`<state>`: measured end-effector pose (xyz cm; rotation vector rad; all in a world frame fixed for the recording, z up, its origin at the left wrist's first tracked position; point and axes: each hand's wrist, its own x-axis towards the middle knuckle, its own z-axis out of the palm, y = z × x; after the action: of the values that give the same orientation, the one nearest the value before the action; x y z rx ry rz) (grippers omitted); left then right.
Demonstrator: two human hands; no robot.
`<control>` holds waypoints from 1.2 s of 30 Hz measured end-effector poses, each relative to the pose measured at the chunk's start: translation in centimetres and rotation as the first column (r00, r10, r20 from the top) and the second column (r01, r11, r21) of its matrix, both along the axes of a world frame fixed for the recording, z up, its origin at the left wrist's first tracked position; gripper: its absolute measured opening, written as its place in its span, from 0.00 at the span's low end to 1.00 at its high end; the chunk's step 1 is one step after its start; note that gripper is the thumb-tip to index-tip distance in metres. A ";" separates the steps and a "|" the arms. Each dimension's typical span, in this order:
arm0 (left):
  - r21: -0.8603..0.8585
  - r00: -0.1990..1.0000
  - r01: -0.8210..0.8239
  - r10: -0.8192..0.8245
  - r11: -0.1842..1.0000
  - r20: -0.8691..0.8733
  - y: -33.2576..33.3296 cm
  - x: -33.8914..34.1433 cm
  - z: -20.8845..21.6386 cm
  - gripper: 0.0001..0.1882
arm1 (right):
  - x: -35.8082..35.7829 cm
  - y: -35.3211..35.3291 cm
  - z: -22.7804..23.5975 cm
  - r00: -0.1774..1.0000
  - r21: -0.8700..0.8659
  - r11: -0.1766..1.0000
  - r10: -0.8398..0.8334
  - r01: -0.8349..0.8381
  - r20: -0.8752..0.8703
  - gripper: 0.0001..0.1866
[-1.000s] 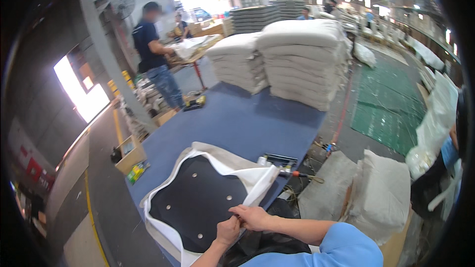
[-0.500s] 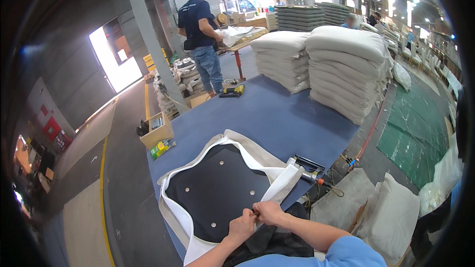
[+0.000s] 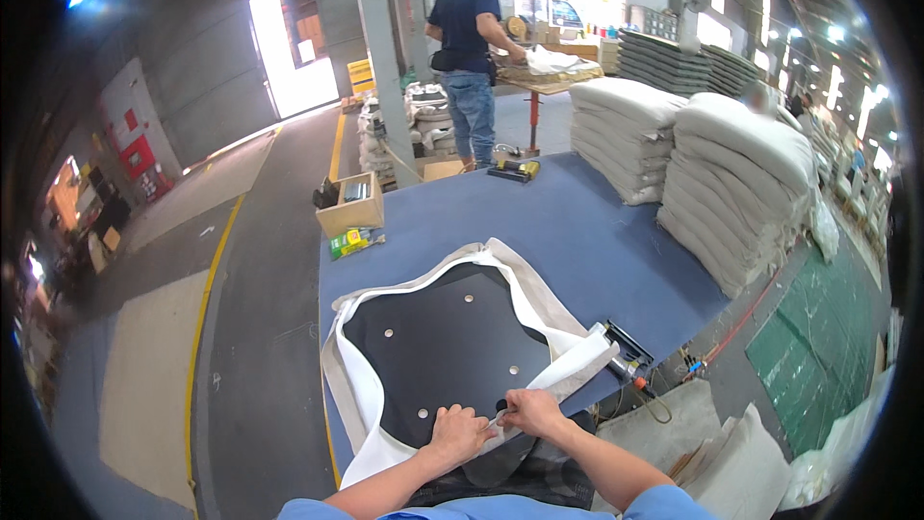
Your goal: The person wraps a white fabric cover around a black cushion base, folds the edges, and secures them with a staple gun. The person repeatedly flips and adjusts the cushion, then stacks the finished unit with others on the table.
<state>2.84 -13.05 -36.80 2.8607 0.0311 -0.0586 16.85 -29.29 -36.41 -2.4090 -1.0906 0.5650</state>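
Observation:
A chair seat lies upside down at the near edge of the blue table. Its black base board (image 3: 452, 347) has several round holes, and white padding (image 3: 361, 376) rings it. A beige fabric cover (image 3: 539, 299) stands up loosely around the padding. At the near edge, my left hand (image 3: 460, 431) has its fingers bent over the fabric edge, gripping it. Just to its right, my right hand (image 3: 531, 412) pinches the same edge between thumb and fingers. A silver and black staple gun (image 3: 628, 354) with an air hose lies right of the seat, partly behind the cover.
Tall stacks of beige cushions (image 3: 736, 188) stand at the table's far right. A yellow and black staple gun (image 3: 515, 170) lies on the far edge. At left are a wooden box (image 3: 351, 217) and a green packet (image 3: 354, 242). Beyond, another person (image 3: 469, 58) works at a separate table.
The view has swung left, so the scene sits further right. My left hand has slid left along the fabric edge, opening a small gap from my right hand, which still pinches it.

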 end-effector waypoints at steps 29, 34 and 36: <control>-0.115 0.942 0.044 -0.003 0.992 0.335 1.7 -0.4 -2.1 0.16 | 16.7 -11.1 -3.2 0.859 -0.034 0.882 -0.449 0.470 0.247 0.17; -0.103 0.951 0.035 -0.002 0.994 0.310 1.9 -0.2 -2.3 0.16 | 15.6 -13.4 -2.0 0.765 0.126 0.804 -0.593 0.582 0.252 0.22; -0.121 0.954 0.069 -0.031 0.990 0.298 1.8 0.3 -2.7 0.15 | 14.8 -16.8 -1.0 0.718 0.246 0.788 -0.615 0.564 0.326 0.23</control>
<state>3.14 -11.24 -39.48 2.7086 -0.1023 0.3457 31.67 -46.09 -37.46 -2.6122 -0.3902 -0.2152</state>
